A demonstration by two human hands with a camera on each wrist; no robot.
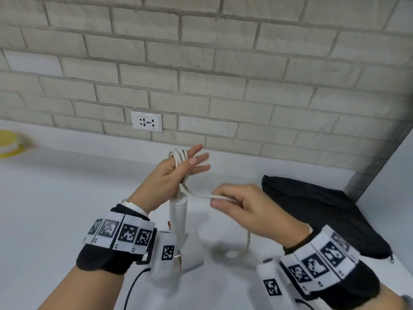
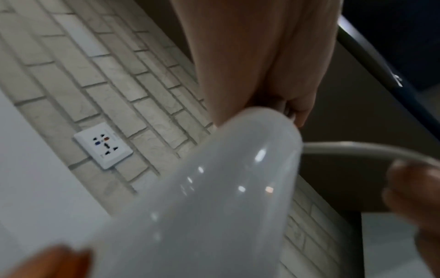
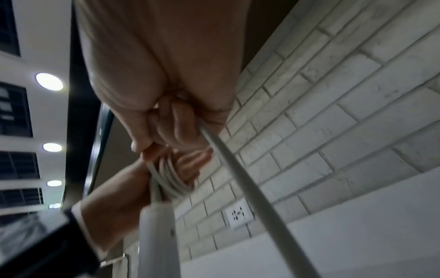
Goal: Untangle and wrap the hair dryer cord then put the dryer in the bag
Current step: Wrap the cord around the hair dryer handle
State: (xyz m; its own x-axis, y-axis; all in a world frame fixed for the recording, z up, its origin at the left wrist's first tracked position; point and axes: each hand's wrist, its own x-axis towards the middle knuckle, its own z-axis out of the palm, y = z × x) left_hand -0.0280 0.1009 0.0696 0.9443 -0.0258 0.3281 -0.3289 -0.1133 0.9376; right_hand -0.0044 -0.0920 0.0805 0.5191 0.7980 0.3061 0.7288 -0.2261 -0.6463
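Observation:
My left hand [image 1: 176,173] is raised over the counter. Several loops of the white cord [image 1: 178,156] lie round it, and the thumb presses them while the fingers stretch out. Below it the white hair dryer [image 1: 178,211] stands handle-up, its head low near the counter; whether it rests there I cannot tell. My right hand [image 1: 232,202] pinches the cord's free stretch to the right of the dryer, and the rest of the cord [image 1: 247,242] droops to the counter. In the right wrist view the cord [image 3: 238,169] runs taut from my fingers. The black bag [image 1: 324,211] lies flat at the right.
A wall outlet [image 1: 146,121] sits in the brick wall behind the white counter [image 1: 55,209]. A yellow and white object [image 1: 9,142] stands at the far left. A white side wall [image 1: 393,175] closes the counter on the right behind the bag.

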